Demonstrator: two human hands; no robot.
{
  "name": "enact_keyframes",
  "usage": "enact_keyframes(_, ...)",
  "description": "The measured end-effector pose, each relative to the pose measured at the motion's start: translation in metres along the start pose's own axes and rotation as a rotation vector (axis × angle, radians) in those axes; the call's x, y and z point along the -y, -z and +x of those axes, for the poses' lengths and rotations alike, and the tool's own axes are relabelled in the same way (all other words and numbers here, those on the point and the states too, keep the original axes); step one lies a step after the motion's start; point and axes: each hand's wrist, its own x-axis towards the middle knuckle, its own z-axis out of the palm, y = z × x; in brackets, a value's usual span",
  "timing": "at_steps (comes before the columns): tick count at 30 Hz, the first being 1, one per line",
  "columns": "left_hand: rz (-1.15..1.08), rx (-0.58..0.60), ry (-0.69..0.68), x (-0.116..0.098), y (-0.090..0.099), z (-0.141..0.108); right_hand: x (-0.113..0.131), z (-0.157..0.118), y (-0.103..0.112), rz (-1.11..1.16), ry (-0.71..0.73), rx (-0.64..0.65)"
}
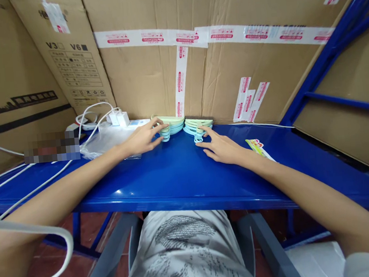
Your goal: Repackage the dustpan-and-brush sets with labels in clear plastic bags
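Observation:
Two stacks of what look like small plastic clothes hangers, in pale green and light blue, lie side by side on the blue table (162,181) near the cardboard. My left hand (144,137) is at the left hanger stack (176,124), fingers apart, with fingertips reaching its left end. At the right hanger stack (198,126), my right hand (220,146) has its fingers spread, and the fingertips meet the near, narrow end, where a light blue loop sticks out. Neither hand is wrapped around a stack. Exact fingertip contact is hard to make out.
A clear plastic bag (107,139), white charger plugs (119,118) and white cables lie to the left. A colourful card (259,148) sits beside my right forearm. Cardboard (147,81) stands along the back, and a blue metal frame (332,50) rises at right.

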Motion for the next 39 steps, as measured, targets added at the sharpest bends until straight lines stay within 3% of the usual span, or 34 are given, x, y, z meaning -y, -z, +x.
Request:
enact_keyframes(5, 0.011, 0.004, -0.003, 0.001, 0.0, 0.0, 0.0, -0.001, -0.002, -0.042, -0.019, 0.038)
enact_keyframes(12, 0.019, 0.016, -0.006, 0.001, 0.0, 0.0, -0.004, -0.001, -0.007, 0.029, 0.013, -0.01)
enact_keyframes(17, -0.011, 0.031, 0.001, -0.001, 0.002, 0.0, -0.004, -0.001, -0.01, 0.055, -0.078, 0.001)
enact_keyframes(25, -0.025, 0.013, -0.006, -0.001, 0.002, 0.0, -0.007, 0.001, -0.013, 0.168, 0.065, -0.049)
enact_keyframes(39, 0.02, 0.044, 0.033, -0.004, 0.0, 0.0, -0.007, -0.001, -0.017, 0.164, -0.047, -0.029)
